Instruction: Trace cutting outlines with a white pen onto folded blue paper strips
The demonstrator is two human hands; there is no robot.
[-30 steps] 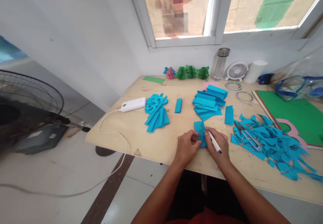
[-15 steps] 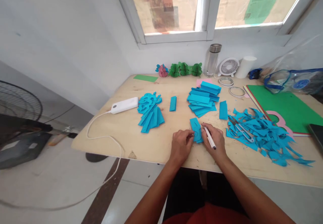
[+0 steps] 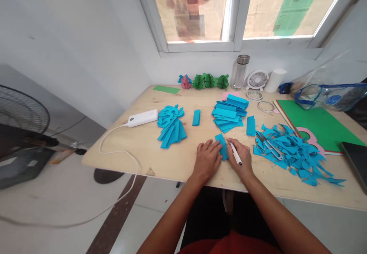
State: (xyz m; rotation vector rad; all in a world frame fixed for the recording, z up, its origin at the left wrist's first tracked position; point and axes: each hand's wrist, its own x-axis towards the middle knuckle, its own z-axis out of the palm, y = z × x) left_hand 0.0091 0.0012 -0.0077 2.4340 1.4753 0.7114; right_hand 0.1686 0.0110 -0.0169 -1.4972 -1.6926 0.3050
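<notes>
A small blue paper strip (image 3: 221, 144) lies on the table near its front edge, between my two hands. My left hand (image 3: 207, 157) rests flat on the left side of the strip, fingers stretched out and slightly spread. In my right hand (image 3: 242, 160) is a white pen (image 3: 235, 153) with a dark end, gripped between thumb and fingers; its upper end points to the strip's right edge. Whether the pen touches the paper I cannot tell. Another folded blue strip (image 3: 250, 125) lies just beyond my right hand.
Scissors (image 3: 271, 147) lie on blue paper scraps (image 3: 301, 158) at right. A pile of folded blue paper (image 3: 229, 112) lies ahead; cut blue shapes (image 3: 169, 115) and a white power bank (image 3: 142, 118) with a cable are left. A glass bottle (image 3: 239, 74) and small fan (image 3: 258, 80) stand behind.
My left hand has gone from pinched fingers at the strip's edge to lying flat on it. The line drawn on the strip no longer shows. The view has shifted slightly.
</notes>
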